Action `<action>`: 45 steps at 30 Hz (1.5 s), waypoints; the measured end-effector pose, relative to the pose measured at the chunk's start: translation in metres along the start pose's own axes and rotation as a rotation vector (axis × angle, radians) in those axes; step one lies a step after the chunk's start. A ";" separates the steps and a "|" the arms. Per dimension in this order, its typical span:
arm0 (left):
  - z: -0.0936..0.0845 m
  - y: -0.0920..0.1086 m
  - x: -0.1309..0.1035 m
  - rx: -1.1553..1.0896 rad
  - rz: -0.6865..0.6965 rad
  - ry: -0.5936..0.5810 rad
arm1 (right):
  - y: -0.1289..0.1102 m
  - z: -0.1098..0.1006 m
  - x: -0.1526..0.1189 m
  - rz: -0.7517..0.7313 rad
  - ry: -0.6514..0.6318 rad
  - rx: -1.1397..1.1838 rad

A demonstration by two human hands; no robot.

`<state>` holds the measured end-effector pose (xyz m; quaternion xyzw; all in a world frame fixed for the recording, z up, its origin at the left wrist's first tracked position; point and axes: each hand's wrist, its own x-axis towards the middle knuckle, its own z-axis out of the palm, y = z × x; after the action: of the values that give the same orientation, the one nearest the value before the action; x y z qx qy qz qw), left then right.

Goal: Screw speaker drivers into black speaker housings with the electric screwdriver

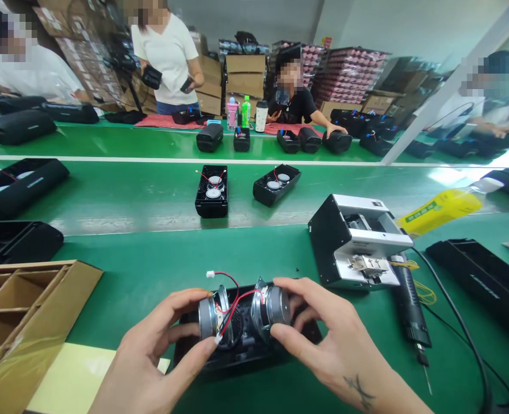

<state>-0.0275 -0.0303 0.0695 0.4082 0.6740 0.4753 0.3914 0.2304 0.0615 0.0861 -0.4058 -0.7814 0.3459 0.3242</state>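
Observation:
My left hand (168, 339) grips a round speaker driver (205, 317) by its magnet, thumb below and fingers above. A second speaker driver (279, 306) sits between the thumb and fingers of my right hand (323, 328). Both drivers are tilted on edge, facing each other, over a black speaker housing (248, 357) on the green bench. Red and black wires run from them, and one white connector (211, 274) sticks up behind the left driver. Another white plug lies near my left thumb. A round grille opening shows inside the housing, partly covered by the drivers.
A silver and black machine (360, 241) stands at right, beside an electric screwdriver (410, 310) with a cable. A cardboard divider box (34, 310) and yellow paper (71, 376) lie left. Speaker housings with drivers (211, 192) rest on the belt (150, 195). Several people sit or stand beyond.

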 end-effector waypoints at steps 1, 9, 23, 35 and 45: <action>0.001 0.001 0.000 -0.003 -0.009 -0.006 | -0.001 0.001 0.001 0.003 -0.007 0.035; -0.010 -0.007 0.016 0.296 0.266 -0.118 | -0.002 0.003 0.006 -0.073 -0.050 -0.004; -0.011 0.004 0.026 0.371 0.273 -0.213 | 0.008 -0.009 0.007 -0.131 -0.183 -0.274; -0.013 0.007 0.029 0.422 0.293 -0.284 | 0.011 -0.010 0.010 -0.283 -0.308 -0.277; 0.003 0.015 0.031 0.772 0.343 -0.412 | 0.014 -0.007 0.016 -0.364 -0.383 -0.648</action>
<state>-0.0336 0.0027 0.0787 0.7152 0.6326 0.1567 0.2526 0.2339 0.0833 0.0824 -0.2704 -0.9550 0.0884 0.0846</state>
